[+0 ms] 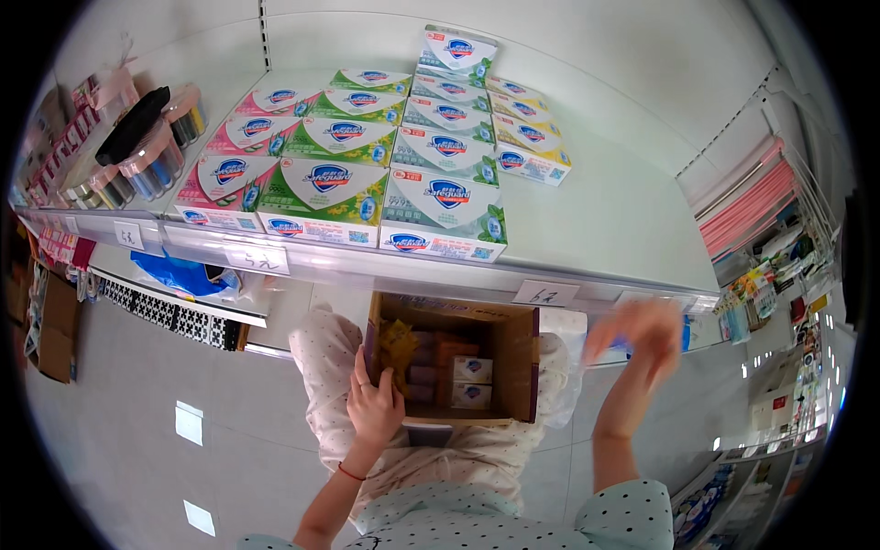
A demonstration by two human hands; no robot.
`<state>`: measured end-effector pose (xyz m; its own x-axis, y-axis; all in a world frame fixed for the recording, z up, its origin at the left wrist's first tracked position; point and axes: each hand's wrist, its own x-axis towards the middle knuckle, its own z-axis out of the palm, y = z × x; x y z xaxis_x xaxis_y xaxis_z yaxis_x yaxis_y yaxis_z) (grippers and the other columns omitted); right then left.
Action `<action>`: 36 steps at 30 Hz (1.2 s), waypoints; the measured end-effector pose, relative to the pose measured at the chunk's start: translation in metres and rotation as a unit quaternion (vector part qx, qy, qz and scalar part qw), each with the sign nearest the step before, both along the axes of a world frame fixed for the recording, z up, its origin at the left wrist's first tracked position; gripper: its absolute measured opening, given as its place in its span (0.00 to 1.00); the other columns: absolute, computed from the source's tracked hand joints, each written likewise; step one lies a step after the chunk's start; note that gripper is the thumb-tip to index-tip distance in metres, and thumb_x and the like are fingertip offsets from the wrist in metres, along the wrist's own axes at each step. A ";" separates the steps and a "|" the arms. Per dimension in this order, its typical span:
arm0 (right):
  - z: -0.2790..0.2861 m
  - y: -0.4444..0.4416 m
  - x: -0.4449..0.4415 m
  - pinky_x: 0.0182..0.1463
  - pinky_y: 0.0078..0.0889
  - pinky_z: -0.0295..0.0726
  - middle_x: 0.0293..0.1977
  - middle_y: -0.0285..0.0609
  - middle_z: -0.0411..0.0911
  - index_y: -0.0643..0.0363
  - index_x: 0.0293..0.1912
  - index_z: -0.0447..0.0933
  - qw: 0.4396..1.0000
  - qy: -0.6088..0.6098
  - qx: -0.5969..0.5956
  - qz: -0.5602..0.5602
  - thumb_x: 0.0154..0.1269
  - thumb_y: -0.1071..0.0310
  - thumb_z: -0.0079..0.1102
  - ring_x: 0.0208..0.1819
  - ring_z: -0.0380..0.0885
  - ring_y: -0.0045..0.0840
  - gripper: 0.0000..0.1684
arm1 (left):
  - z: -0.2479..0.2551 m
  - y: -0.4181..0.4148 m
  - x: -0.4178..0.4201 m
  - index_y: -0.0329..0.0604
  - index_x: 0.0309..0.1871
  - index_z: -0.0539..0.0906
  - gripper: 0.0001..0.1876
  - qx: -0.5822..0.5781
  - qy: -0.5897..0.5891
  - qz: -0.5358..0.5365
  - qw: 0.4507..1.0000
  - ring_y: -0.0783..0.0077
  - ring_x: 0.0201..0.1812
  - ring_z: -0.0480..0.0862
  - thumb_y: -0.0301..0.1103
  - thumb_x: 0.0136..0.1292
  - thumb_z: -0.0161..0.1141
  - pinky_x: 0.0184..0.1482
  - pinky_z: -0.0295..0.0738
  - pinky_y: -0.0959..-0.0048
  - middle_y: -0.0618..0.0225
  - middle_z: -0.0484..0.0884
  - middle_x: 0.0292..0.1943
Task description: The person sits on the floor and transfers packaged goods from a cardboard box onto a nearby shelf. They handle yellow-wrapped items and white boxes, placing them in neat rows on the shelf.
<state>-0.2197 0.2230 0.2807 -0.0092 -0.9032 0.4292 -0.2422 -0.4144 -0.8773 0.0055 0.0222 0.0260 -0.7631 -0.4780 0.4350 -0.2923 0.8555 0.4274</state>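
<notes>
A cardboard box (524, 364) stands upright between my knees, below the shelf edge. My left hand (375, 405) rests at its left wall, fingers over the rim. Inside lie a crumpled yellow plastic wrapper (397, 347), purple and orange packs, and two small white Safeguard soap boxes (471, 382). My right hand (636, 337) is blurred and raised to the right of the carton, in front of the shelf's front edge; whether it holds anything is unclear. On the shelf, Safeguard soap boxes (445, 206) sit in rows of pink, green, white-green and yellow, with one box on top at the back.
A white shelf (612, 227) with a clear price strip spans the front. Lidded plastic containers (148, 161) stand at its left. Below are a blue plastic bag (175, 271) and patterned boxes (158, 309); another cardboard box (58, 330) stands far left. Stocked shelving runs along the right.
</notes>
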 end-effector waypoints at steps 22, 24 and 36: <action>0.027 -0.121 -0.133 0.78 0.47 0.37 0.75 0.58 0.41 0.61 0.75 0.47 0.708 0.522 0.330 -0.341 0.53 0.31 0.61 0.78 0.36 0.46 0.63 | 0.002 0.005 -0.004 0.47 0.41 0.81 0.15 0.011 -0.019 0.000 1.000 0.44 0.55 0.78 0.26 0.47 0.62 0.38 0.83 0.59 0.48 0.66 0.65; 0.030 -0.117 -0.128 0.78 0.46 0.39 0.75 0.59 0.41 0.63 0.74 0.47 0.700 0.528 0.340 -0.340 0.53 0.31 0.61 0.78 0.36 0.46 0.64 | 0.001 0.006 -0.005 0.47 0.41 0.81 0.15 0.013 -0.021 0.001 1.000 0.44 0.55 0.78 0.26 0.47 0.62 0.38 0.83 0.59 0.48 0.66 0.65; 0.058 -0.090 -0.131 0.68 0.40 0.66 0.68 0.58 0.59 0.65 0.69 0.61 0.798 0.388 0.330 -0.322 0.50 0.42 0.73 0.69 0.63 0.42 0.56 | 0.004 0.005 -0.006 0.46 0.42 0.80 0.15 -0.019 -0.028 -0.008 0.999 0.45 0.52 0.79 0.27 0.47 0.62 0.36 0.84 0.59 0.44 0.66 0.65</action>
